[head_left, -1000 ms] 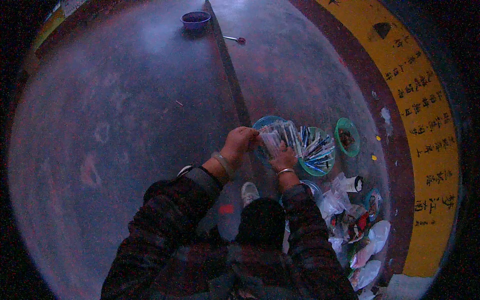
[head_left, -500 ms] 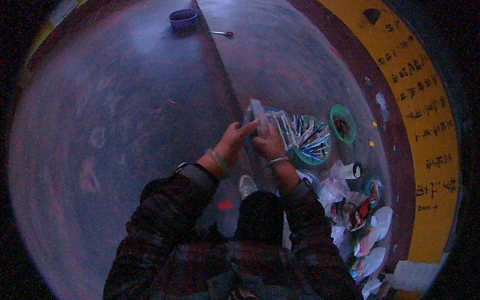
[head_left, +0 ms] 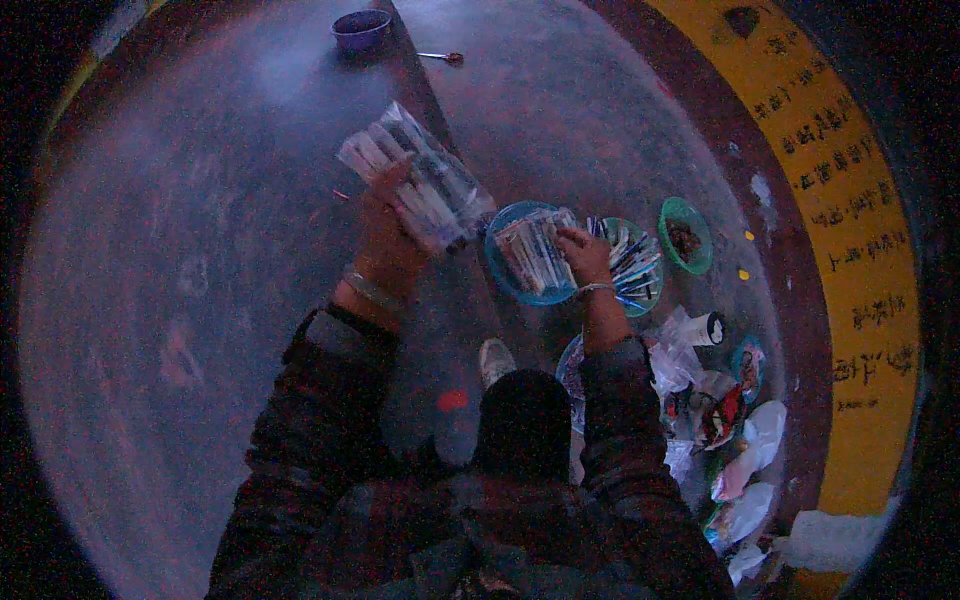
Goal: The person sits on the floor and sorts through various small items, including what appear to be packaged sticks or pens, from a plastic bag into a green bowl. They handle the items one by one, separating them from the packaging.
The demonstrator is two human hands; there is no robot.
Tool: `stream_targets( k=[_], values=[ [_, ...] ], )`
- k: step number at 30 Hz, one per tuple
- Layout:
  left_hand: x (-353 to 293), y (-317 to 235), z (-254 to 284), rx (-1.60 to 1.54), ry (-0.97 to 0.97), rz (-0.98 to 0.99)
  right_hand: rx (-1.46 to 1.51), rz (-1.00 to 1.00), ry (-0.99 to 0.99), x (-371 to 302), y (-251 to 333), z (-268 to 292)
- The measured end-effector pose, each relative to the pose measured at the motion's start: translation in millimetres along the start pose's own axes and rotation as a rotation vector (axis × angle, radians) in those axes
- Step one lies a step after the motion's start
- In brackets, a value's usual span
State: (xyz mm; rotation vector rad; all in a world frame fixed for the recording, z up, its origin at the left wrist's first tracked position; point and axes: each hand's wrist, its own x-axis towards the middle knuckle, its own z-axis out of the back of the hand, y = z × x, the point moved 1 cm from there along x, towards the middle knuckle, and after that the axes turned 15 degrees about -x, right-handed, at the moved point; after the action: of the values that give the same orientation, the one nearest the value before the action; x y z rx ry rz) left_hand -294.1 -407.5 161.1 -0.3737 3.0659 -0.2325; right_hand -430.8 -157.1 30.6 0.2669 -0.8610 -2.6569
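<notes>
Low in frame, knee and shoe, then the hands. Left hand point(head_left: 385, 235), centre-left, fingers clenched round a clear packet of pen-like sticks point(head_left: 420, 185), tilted, raised over the floor point(head_left: 200, 300). Right hand point(head_left: 585, 258) rests on sticks in a blue bowl point(head_left: 505, 270); fingers' grip unclear. Risks: slack packet could spill sticks; pressing the bowl rim could tip it into the neighbouring green bowl point(head_left: 688, 235). Far off, a purple bowl point(head_left: 360, 30).

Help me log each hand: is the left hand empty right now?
No, the left hand grips a clear packet of pens lifted above the floor.
</notes>
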Motion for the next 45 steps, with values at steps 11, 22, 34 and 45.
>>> stream_targets(
  k=[11, 22, 34, 45],
  values=[
    [16, -23, -6, -0.214, 0.257, 0.039, -0.805, -0.237, 0.122, -5, 22, -79],
    [25, -15, -6, -0.16, 0.172, 0.063, -0.822, -0.332, -0.09, 14, -18, -101],
    [54, -5, -6, -0.199, 0.094, 0.141, 0.22, -0.39, 0.221, 31, -148, -59],
    [58, -4, -3, -0.069, 0.108, 0.133, -0.056, -0.002, 0.536, 26, -77, -13]
  ],
)
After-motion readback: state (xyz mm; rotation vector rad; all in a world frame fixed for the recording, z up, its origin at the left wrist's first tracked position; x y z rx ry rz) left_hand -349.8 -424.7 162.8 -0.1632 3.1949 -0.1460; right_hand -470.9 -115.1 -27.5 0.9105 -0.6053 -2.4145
